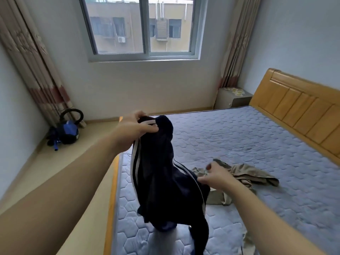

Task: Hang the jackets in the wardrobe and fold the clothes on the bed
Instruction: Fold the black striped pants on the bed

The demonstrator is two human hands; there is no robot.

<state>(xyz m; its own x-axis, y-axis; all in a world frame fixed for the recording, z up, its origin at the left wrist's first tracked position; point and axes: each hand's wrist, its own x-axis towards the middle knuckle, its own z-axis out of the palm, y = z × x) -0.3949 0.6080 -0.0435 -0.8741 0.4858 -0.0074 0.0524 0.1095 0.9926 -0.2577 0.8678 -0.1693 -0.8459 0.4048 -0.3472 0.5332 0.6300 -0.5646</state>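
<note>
Left hand (137, 128) pinching navy garment (161, 173) up over bed (257, 144) edge. Right hand (214, 174) nipping its striped side. Sorting step; next, find corners, shake flat. Khaki piece (246, 174) waits.

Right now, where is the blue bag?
The blue bag sits on the floor at the far left, below the left curtain and left of the bed.
</note>
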